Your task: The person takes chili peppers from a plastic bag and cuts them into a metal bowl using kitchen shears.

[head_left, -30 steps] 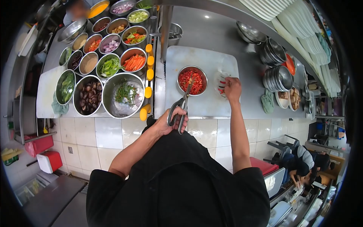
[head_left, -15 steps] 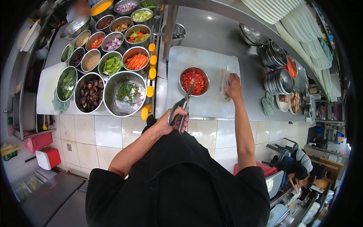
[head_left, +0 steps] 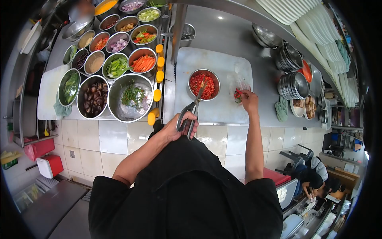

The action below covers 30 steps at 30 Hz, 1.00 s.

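My left hand (head_left: 181, 126) is wrapped round the handles of dark-handled scissors (head_left: 191, 110). The scissor blades reach into a round metal bowl (head_left: 218, 91) of chopped red chilies (head_left: 202, 88). Both lie over a white cutting board (head_left: 223, 113). On the board's right side, a thin clear plastic bag (head_left: 238, 79) lies spread out with a few red chilies (head_left: 237, 95) at its near end. My right hand (head_left: 250, 102) pinches at these chilies, fingertips closed together. Exactly how many pieces are between the fingers is hidden.
Left of the board stand metal bowls of carrot strips (head_left: 143, 63), mushrooms (head_left: 94, 97) and green herbs (head_left: 133, 96), beside yellow-capped bottles (head_left: 157, 95). Stacked metal bowls (head_left: 292, 85) and a green cloth (head_left: 281, 108) are on the right. A metal shelf post (head_left: 179, 32) rises behind.
My right hand has drawn slightly back toward me and its fingers have come together at the chilies, which now show more. The left hand and scissors stay nearly still.
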### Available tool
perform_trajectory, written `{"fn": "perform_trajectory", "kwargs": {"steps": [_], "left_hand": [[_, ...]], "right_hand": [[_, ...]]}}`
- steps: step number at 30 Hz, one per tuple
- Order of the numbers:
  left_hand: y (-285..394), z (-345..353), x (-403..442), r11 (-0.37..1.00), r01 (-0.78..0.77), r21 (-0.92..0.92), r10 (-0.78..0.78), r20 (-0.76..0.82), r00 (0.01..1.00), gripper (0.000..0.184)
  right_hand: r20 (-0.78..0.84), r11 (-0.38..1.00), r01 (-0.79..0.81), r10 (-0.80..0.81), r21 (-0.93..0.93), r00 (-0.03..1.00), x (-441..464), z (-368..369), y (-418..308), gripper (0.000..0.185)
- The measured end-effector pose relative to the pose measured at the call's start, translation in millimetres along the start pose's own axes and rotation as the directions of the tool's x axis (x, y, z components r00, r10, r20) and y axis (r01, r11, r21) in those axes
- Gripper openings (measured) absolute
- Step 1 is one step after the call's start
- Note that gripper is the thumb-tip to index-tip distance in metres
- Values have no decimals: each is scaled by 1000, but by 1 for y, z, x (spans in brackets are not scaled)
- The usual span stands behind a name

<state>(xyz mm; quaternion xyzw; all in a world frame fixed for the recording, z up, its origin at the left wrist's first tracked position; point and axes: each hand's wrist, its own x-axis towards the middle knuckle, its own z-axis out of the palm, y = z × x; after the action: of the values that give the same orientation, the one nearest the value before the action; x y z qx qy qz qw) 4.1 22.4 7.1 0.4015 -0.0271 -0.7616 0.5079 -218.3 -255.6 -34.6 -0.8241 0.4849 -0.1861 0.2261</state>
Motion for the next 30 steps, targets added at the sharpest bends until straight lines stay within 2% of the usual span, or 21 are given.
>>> {"fn": "perform_trajectory", "kwargs": {"steps": [3,9,12,18,21,24,25,28,29,30], "left_hand": [[0,3,2,1000,-9,-14,9,-13,1000,31],[0,-2,4,1000,22,-12,-22,5,1000,33],[1,-3,4,1000,22,-10,-22,-5,1000,33],[1,-2,3,1000,23,0,-23,2,1000,33],[1,-1,3,1000,22,17,-22,15,1000,35],[1,-1,6,999,30,26,-31,29,999,38],[1,-2,6,999,35,29,-36,33,999,39],[3,0,3,999,35,21,-37,100,994,40],[3,-1,4,999,44,13,-45,103,994,41],[2,-2,5,999,54,4,-54,106,993,41]], "right_hand": [[-1,997,-55,55,-46,998,-9,-10,-3,18],[-169,991,-8,-15,-134,985,-19,-13,-3,11],[-116,990,-100,88,-99,989,-24,-23,-15,9],[-111,967,-135,162,217,980,-31,-36,-32,9],[-166,951,-29,83,309,983,-39,-33,-58,8],[-201,951,47,16,304,979,-45,-20,-82,7],[-164,931,20,43,363,986,-45,-14,-87,6],[-230,948,153,-89,279,969,-44,9,-86,6],[-193,937,101,-37,333,981,-46,8,-99,6],[-182,937,111,-53,330,982,-46,11,-101,6]]}}
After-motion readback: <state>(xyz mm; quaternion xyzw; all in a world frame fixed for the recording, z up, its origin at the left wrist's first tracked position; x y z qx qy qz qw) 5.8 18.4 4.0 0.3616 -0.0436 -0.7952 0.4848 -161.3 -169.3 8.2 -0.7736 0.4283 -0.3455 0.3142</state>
